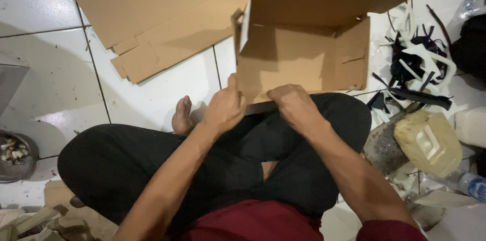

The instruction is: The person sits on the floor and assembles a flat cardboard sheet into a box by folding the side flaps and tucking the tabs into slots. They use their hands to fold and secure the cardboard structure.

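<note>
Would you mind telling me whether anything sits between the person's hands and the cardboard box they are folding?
Nothing visible does. The left hand and the right hand both already grip the near bottom edge of the cardboard box, held above the lap. The flat cardboard sheets lie apart on the floor.

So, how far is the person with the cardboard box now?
The cardboard box already stands open with its side walls up. Both the left hand and the right hand grip its near bottom edge. Flat cardboard sheets lie unfolded on the tile floor.
</note>
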